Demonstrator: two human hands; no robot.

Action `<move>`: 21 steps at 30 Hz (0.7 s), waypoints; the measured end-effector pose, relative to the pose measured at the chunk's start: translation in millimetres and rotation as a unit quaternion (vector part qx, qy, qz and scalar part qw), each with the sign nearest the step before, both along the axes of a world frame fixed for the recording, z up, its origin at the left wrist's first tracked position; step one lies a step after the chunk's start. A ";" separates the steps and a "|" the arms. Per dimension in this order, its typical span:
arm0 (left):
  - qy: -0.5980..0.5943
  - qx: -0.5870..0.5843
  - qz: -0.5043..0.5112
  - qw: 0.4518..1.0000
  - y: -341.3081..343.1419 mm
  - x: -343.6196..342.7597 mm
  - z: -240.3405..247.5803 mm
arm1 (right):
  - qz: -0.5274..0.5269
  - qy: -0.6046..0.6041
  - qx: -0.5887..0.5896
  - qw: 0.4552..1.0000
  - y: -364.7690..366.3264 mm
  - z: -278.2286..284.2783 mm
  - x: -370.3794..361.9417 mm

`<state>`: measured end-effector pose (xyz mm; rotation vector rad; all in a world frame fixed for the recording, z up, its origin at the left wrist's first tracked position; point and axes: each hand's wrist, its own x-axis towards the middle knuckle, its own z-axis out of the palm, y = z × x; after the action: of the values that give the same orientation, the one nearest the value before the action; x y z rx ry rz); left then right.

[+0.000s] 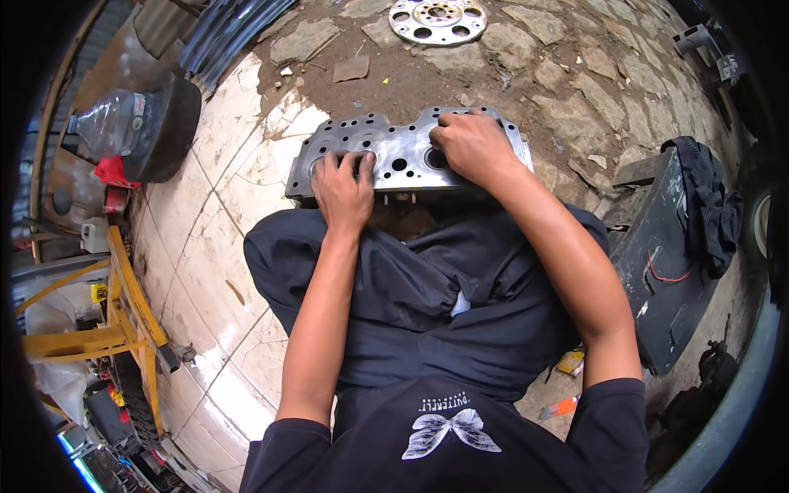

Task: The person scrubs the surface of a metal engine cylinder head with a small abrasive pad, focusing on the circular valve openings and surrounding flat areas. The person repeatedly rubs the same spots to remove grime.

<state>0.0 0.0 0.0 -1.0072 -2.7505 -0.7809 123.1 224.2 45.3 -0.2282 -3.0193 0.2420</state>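
Note:
In front of my crossed legs lies a grey metal engine cylinder head (pixel 397 145), its flat face up and pierced by several round holes. My left hand (pixel 343 187) rests on its near left part, fingers bent and apart beside a round opening, holding nothing that I can see. Over the right part is my right hand (pixel 477 148), its fingers curled in and pressed down at the edge of a larger hole (pixel 436 158). Whatever the right fingertips may grip is hidden beneath them.
Beyond the cylinder head, a round flywheel plate (pixel 438 34) lies on dirt and stones. A dark metal box (pixel 666 271) with a cloth (pixel 705 205) over it stands at right. On the left are a black tub (pixel 171 127), a clear plastic jug (pixel 111 122) and a yellow frame (pixel 131 287).

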 end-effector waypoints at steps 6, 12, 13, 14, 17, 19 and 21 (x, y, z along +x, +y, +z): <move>0.064 -0.015 0.007 0.998 -0.2 -18.9 9.3 | 0.060 0.090 0.020 0.994 5.8 -6.5 -15.3; 0.045 -0.021 0.009 0.999 3.1 0.7 0.5 | 0.094 0.083 0.032 0.992 8.7 -14.4 -3.1; 0.044 -0.024 0.010 0.999 4.0 3.0 -0.4 | 0.091 0.079 0.026 0.992 10.0 -15.1 -1.0; 0.043 -0.028 0.011 0.999 5.1 5.0 -1.2 | 0.089 0.075 0.019 0.993 11.6 -15.7 1.6; 0.051 -0.030 0.007 0.998 0.3 3.6 -2.0 | 0.065 0.060 -0.005 0.996 12.3 -8.0 4.5; 0.053 -0.022 0.008 0.998 1.8 2.9 -4.8 | 0.054 0.041 -0.003 0.998 12.6 -5.7 5.5; 0.053 -0.029 0.010 0.998 3.3 3.2 -5.1 | 0.071 0.074 -0.009 0.995 8.5 -9.4 2.1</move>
<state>3.2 3.3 -5.1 -0.9990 -2.7020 -0.6283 125.2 232.7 35.9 0.0049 -2.8900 0.2854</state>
